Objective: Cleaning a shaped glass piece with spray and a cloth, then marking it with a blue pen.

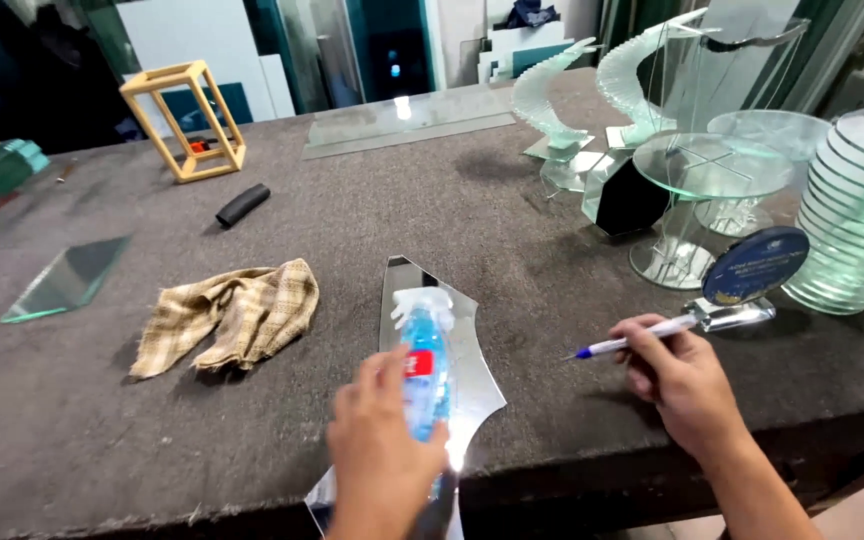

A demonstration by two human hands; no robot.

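The blue spray bottle (424, 370) stands over a curved mirror piece (472, 365) at the table's near edge, the left hand (384, 450) wrapped tight around its body. The right hand (682, 375) hovers beside it, fingers pinched on a white pen (632, 340), tip pointing left. A checked cloth (232, 315) lies left; grey tabletop (372, 210) spreads open beyond, glass ornaments (712, 170) crowding the right.
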